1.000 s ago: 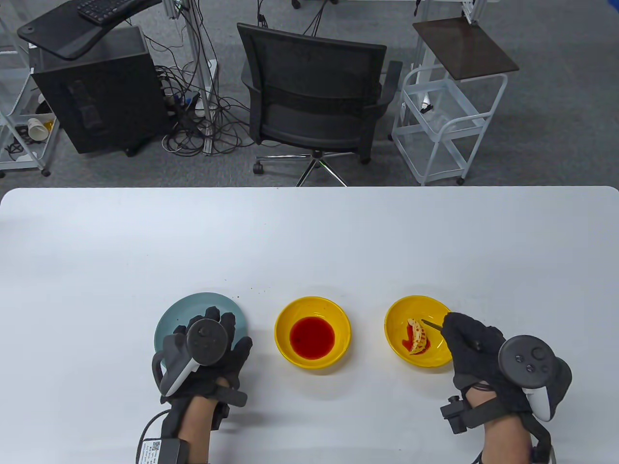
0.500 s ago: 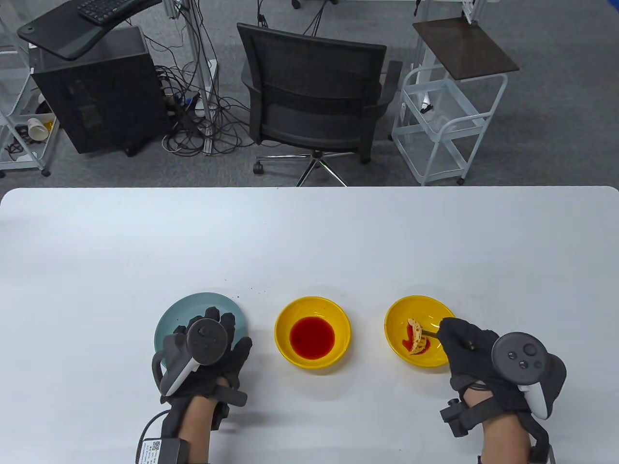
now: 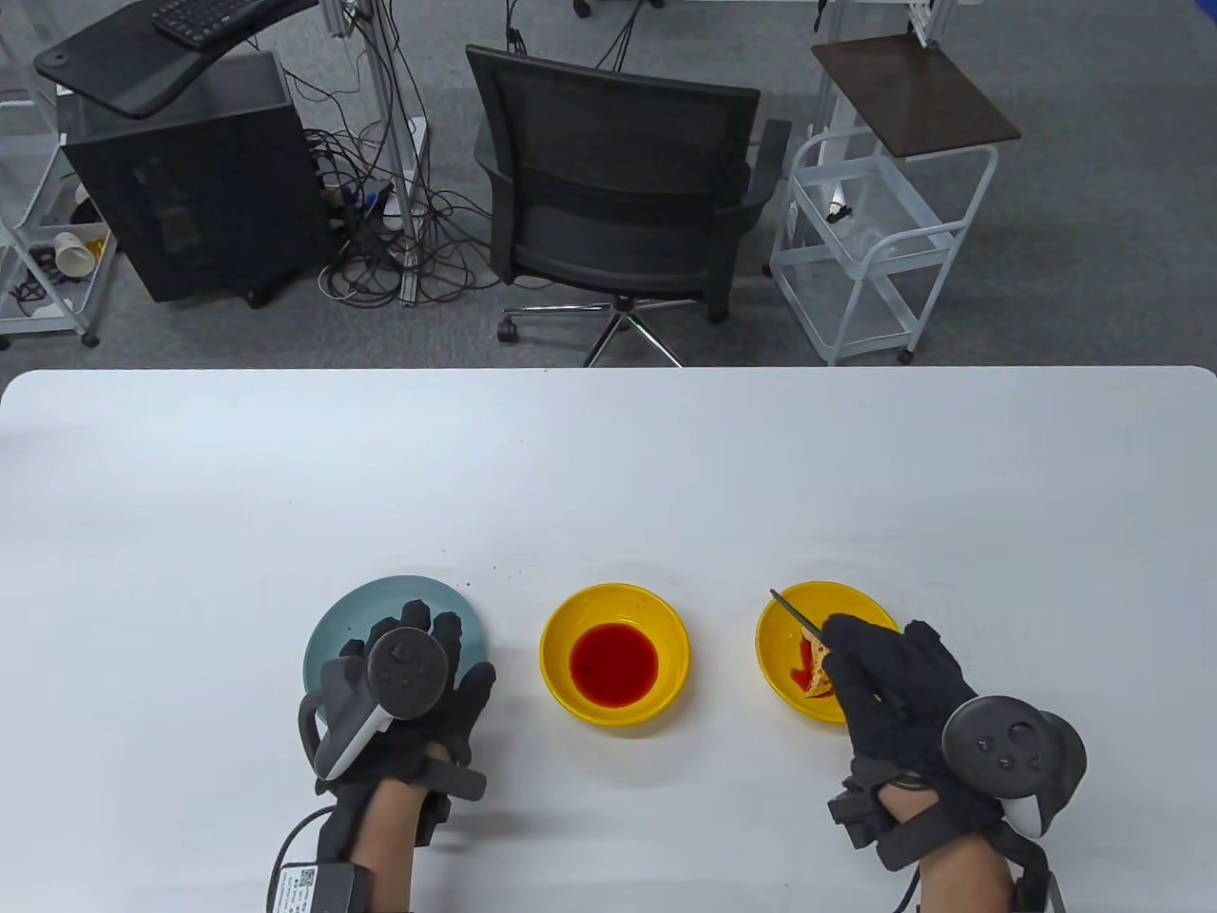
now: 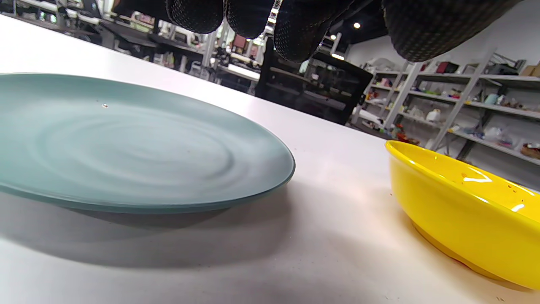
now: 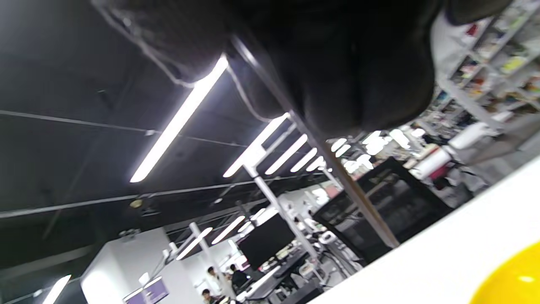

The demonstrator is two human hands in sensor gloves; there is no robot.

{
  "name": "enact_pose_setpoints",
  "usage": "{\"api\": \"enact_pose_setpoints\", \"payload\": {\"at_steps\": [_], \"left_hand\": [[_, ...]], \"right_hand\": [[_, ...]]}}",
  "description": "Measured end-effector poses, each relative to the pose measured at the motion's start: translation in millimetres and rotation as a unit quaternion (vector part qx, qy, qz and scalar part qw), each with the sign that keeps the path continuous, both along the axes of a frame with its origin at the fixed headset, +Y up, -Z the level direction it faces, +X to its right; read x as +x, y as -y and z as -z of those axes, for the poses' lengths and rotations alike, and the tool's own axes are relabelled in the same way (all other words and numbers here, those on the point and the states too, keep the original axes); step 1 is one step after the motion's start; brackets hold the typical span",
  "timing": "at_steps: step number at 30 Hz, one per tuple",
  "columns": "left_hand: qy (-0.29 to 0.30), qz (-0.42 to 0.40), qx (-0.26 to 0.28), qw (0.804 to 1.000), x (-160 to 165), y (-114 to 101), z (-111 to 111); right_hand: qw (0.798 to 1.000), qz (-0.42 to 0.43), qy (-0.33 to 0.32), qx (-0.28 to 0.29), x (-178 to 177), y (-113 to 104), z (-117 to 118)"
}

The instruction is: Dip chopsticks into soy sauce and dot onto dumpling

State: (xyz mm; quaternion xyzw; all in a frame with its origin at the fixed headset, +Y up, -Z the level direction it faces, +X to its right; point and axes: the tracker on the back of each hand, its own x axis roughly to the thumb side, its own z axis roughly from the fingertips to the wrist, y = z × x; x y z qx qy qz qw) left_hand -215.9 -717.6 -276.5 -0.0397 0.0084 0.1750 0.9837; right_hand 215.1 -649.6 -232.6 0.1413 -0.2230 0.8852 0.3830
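I have my right hand [image 3: 894,680] clamped on the chopsticks [image 3: 797,614], tips raised over the left rim of the yellow bowl [image 3: 860,601] holding the sauce-dotted dumpling [image 3: 816,673], while my left hand [image 3: 418,685] rests, fingers spread, on the teal plate [image 3: 354,609] beside the soy sauce bowl [image 3: 614,654].

1. Right hand [image 3: 894,680] covers most of dumpling [image 3: 814,669] and chopsticks [image 3: 797,614]; only tips poke out beyond fingers.
2. Left hand [image 3: 404,699] hides plate's [image 3: 380,599] near half.
3. Grip on chopsticks: can't tell, too dark in wrist view.
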Motion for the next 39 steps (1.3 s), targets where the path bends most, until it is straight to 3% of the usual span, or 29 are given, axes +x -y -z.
{"api": "enact_pose_setpoints", "payload": {"at_steps": [7,16,22,39], "left_hand": [[-0.001,-0.001,-0.003,1.0,0,0,0],[0.001,0.002,0.0,1.0,1,1,0],[0.001,0.001,0.0,1.0,1,1,0],[0.001,-0.002,0.0,1.0,1,1,0]], "right_hand": [[0.995,-0.066,-0.065,0.024,-49,11,-5],[0.982,-0.146,-0.114,-0.033,-91,45,2],[0.976,-0.172,-0.117,-0.057,-99,57,5],[0.974,-0.173,-0.126,-0.075,-101,59,5]]}}
